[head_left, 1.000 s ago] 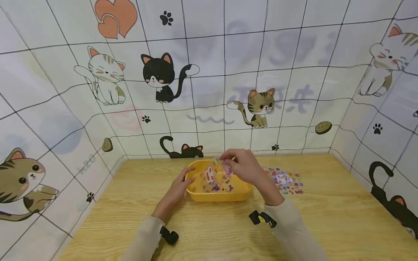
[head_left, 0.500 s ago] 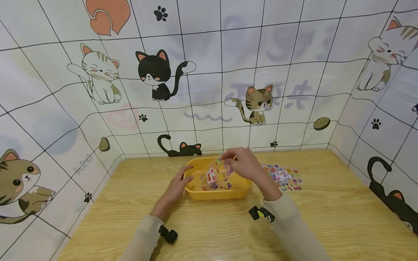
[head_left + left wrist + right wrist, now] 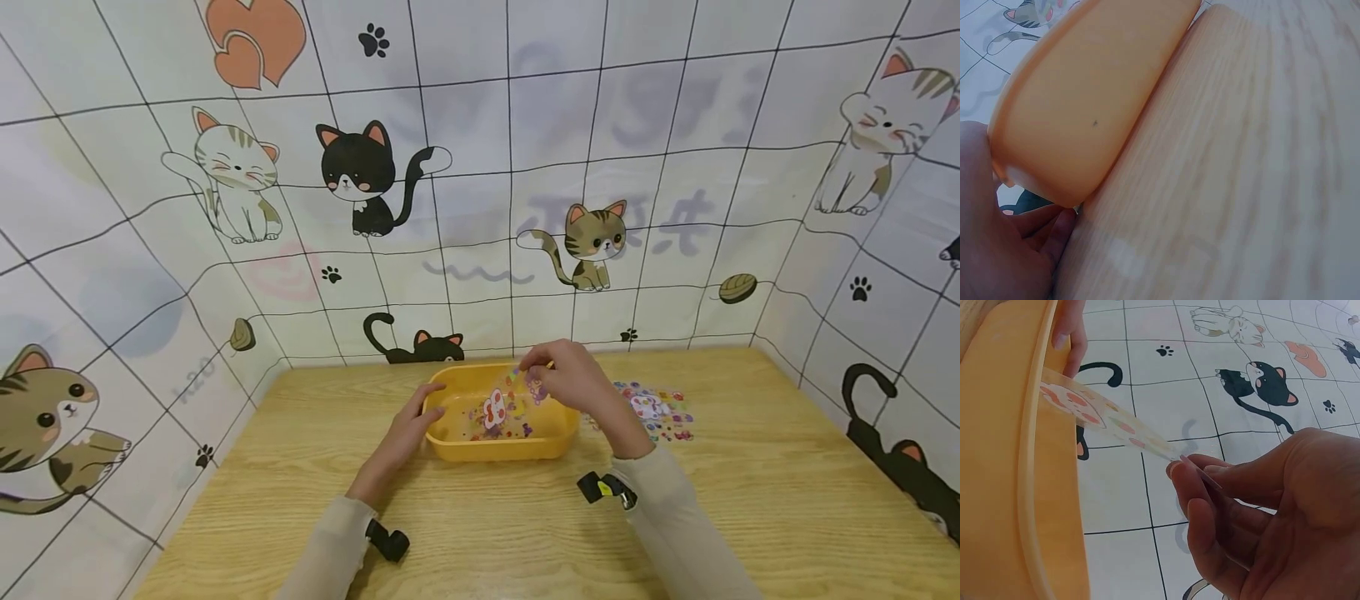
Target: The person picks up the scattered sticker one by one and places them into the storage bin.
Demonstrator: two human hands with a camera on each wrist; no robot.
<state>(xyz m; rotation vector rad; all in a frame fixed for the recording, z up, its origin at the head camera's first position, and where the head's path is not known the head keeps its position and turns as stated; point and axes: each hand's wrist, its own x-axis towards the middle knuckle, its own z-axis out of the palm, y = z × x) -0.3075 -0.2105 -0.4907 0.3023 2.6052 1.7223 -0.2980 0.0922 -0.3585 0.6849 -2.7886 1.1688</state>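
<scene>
A yellow plastic basin (image 3: 498, 452) stands on the wooden table in the head view. My left hand (image 3: 405, 429) grips its left end, the thumb over the rim; in the left wrist view, fingers (image 3: 1054, 234) curl by the basin's lower corner. My right hand (image 3: 576, 382) pinches one corner of a transparent sticker sheet (image 3: 493, 410) between thumb and fingers above the basin's right side. Seen from the right wrist, the sheet (image 3: 1125, 428) slopes down past the rim, so its lower end is hidden. It bears a white and red figure and small coloured stickers.
Another sticker sheet (image 3: 660, 408) lies flat on the table (image 3: 495, 517), right of the basin and partly behind my right forearm. Behind the table hangs a white gridded wall covering (image 3: 480, 183) printed with cartoon cats, also along both sides.
My right hand has shifted slightly to the right, and the pinched sticker sheet has moved right with it inside the basin. The left hand keeps its grip on the basin.
</scene>
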